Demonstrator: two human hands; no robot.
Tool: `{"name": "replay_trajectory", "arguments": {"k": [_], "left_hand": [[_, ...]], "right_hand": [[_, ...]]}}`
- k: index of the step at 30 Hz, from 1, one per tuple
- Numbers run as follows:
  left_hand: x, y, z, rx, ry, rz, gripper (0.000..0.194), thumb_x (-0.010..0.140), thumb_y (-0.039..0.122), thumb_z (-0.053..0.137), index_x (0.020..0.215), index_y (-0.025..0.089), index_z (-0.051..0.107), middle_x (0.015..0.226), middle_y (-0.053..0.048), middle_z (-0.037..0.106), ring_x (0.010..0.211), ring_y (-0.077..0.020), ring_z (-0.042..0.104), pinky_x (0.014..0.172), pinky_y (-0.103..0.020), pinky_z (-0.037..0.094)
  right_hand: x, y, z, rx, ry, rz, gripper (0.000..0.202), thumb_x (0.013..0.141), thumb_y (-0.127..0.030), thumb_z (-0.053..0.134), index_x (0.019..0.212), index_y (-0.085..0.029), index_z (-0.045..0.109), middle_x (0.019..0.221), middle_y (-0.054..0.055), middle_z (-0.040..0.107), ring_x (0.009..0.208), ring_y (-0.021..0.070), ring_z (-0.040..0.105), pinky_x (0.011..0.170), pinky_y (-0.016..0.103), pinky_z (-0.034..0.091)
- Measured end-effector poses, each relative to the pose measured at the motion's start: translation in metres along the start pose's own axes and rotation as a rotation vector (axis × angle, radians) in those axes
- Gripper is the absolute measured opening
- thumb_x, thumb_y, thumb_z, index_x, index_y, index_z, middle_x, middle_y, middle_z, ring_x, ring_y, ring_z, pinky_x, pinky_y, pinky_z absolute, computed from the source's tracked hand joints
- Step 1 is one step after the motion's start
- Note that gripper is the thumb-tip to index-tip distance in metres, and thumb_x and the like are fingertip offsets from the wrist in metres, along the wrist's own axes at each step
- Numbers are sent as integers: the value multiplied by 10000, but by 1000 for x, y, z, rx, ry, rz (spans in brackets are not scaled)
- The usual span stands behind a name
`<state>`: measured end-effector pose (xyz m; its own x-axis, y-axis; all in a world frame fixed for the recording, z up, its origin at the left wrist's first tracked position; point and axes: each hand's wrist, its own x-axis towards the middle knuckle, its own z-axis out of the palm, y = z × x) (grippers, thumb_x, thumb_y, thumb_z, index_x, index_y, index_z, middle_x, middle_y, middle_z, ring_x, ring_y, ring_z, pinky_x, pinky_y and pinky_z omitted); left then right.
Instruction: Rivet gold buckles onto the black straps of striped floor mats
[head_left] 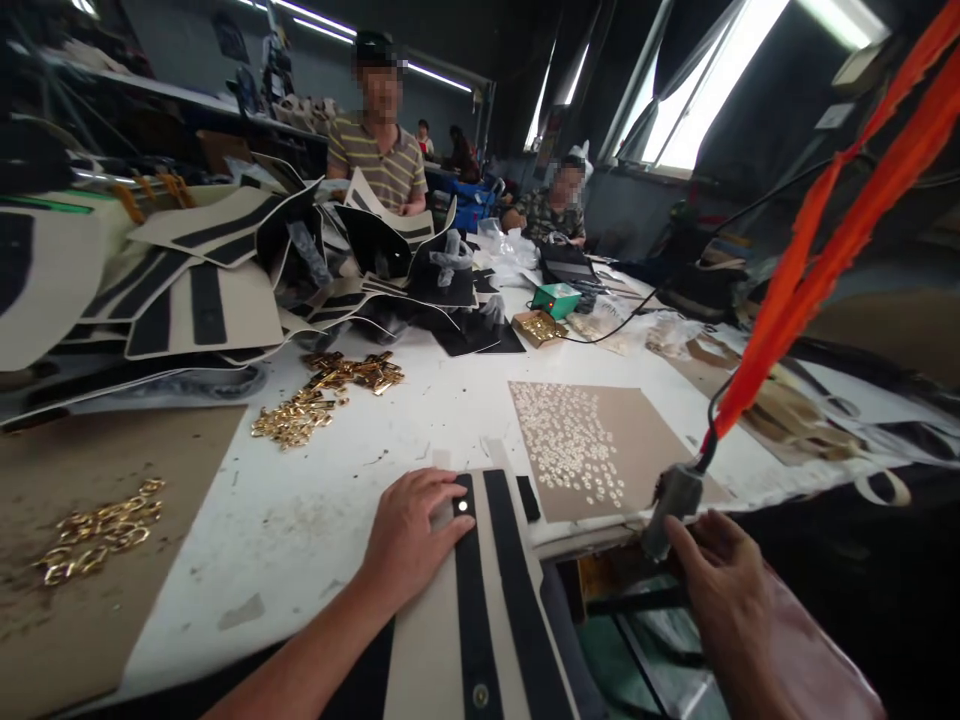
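Observation:
My left hand [412, 535] lies on a cream panel with black strips [490, 590], its thumb and fingers spread to either side of a small bright white disc [463, 506] on one strip. A round metal-looking fitting [480, 695] shows lower on the same strip. My right hand [724, 570] is at the right, thumb stretched out and the other fingers loosely curled. Its thumb tip is beside a grey cylindrical tool [673, 510], perhaps touching it; the hand is not wrapped round it. The tool hangs from an orange cloth strip [787, 270] with a dark cable.
Small pale rings [570, 440] cover a brown board. Gold hardware [296, 415] is heaped mid-table, and gold rings [105, 530] lie at left. Striped panels [202, 300] are piled behind. A green box [555, 300] stands farther back. Two people are across the table.

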<state>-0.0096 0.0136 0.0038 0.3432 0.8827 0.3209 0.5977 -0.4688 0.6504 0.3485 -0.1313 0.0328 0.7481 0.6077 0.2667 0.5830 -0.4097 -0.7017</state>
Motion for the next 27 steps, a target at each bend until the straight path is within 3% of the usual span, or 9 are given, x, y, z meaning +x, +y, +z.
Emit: {"name": "replay_trajectory", "arguments": {"k": [2, 4, 6, 8, 12, 14, 18, 22, 27], "left_hand": [[-2, 4, -2, -6, 2, -9, 273, 784, 264, 822, 1049, 309, 773, 1252, -20, 741, 1207, -302, 636, 1083, -548, 450], [-4, 7, -4, -16, -1, -23, 284, 768, 259, 841, 1042, 302, 780, 1240, -22, 746, 1199, -298, 638, 1082, -542, 451], [-5, 8, -5, -29, -4, -41, 288, 757, 260, 856, 1034, 297, 786, 1240, -23, 745, 1201, -296, 635, 1087, -541, 443], [-6, 8, -4, -45, -7, -54, 300, 748, 259, 871, 1034, 294, 788, 1245, -22, 744, 1208, -296, 630, 1089, -540, 438], [-7, 9, -2, -66, -3, -63, 321, 741, 261, 883, 1045, 307, 789, 1245, -16, 744, 1223, -300, 619, 1091, -538, 431], [-7, 10, -1, -71, 12, -81, 312, 735, 267, 890, 1027, 310, 791, 1230, -14, 748, 1222, -301, 617, 1100, -538, 425], [-8, 11, -1, -83, 19, -98, 328, 705, 283, 920, 1002, 320, 787, 1222, -7, 748, 1208, -296, 622, 1096, -529, 430], [-8, 10, -1, -102, 1, -96, 325, 708, 343, 925, 997, 322, 778, 1237, 3, 742, 1226, -294, 611, 1141, -544, 390], [-8, 9, -2, -106, -15, -109, 324, 741, 375, 901, 1032, 318, 772, 1256, -4, 734, 1246, -299, 597, 1161, -559, 365]], "right_hand": [[17, 4, 5, -52, -64, 105, 676, 755, -688, 697, 1182, -164, 674, 1024, 136, 767, 938, 354, 734, 766, 430, 577], [28, 2, 12, -152, -157, 171, 578, 715, -710, 708, 945, -180, 745, 819, 129, 763, 881, 402, 724, 768, 491, 554], [31, -7, 16, -196, -195, 227, 545, 726, -739, 680, 788, -201, 737, 684, 127, 722, 816, 420, 708, 750, 519, 531], [26, -26, 19, -85, -208, 249, 556, 770, -750, 647, 783, -200, 727, 706, 132, 721, 792, 398, 703, 736, 510, 527], [-2, -98, 39, 597, -364, 56, 456, 788, -672, 715, 883, -232, 639, 761, 55, 676, 728, 275, 680, 693, 419, 563], [-21, -141, 62, 961, -545, -33, 386, 791, -558, 780, 955, -261, 596, 708, -22, 593, 615, 187, 604, 632, 359, 549], [-50, -198, 112, 1115, -719, -117, 288, 864, -430, 775, 844, -233, 566, 613, -59, 511, 503, 121, 492, 500, 270, 452], [-59, -203, 140, 1023, -713, -192, 301, 868, -393, 782, 765, -221, 558, 604, -47, 548, 499, 125, 514, 506, 279, 460], [-57, -198, 146, 979, -713, -222, 273, 872, -379, 781, 770, -225, 581, 602, -49, 563, 496, 133, 525, 517, 294, 468]]}}
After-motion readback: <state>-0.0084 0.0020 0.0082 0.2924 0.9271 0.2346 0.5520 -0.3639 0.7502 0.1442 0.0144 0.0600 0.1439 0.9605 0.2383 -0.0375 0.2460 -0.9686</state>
